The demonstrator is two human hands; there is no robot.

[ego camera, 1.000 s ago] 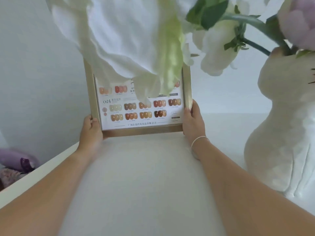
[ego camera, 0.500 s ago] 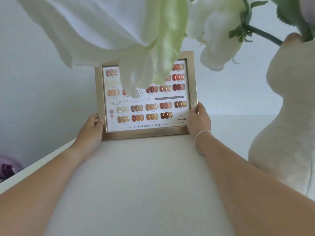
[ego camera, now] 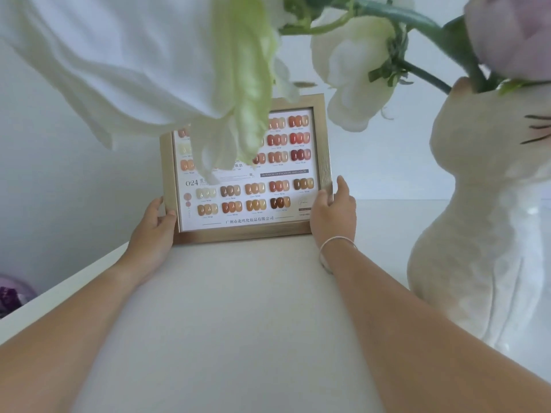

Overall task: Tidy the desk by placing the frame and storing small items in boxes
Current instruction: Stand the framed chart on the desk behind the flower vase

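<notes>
Purple fabric (ego camera: 12,295) shows only as a blurred scrap at the far left edge, below the table (ego camera: 238,308) rim; what it is cannot be told. Next comes the left hand (ego camera: 153,226), its thumb over the front of the frame (ego camera: 323,162) at the lower left corner, fingers curled behind and hidden. The frame stands upright at the far end of the table, its bottom edge at the surface, just in front of the wall. White and pale green petals (ego camera: 167,64) hang close to the camera and cover its upper left part, so only some rows of nail colour samples can be read. The right hand (ego camera: 335,214) holds the right edge, fingers loosely wrapped, a thin bracelet (ego camera: 334,244) at the wrist. At the right, a white vase (ego camera: 477,234) is cut off by the edge.
</notes>
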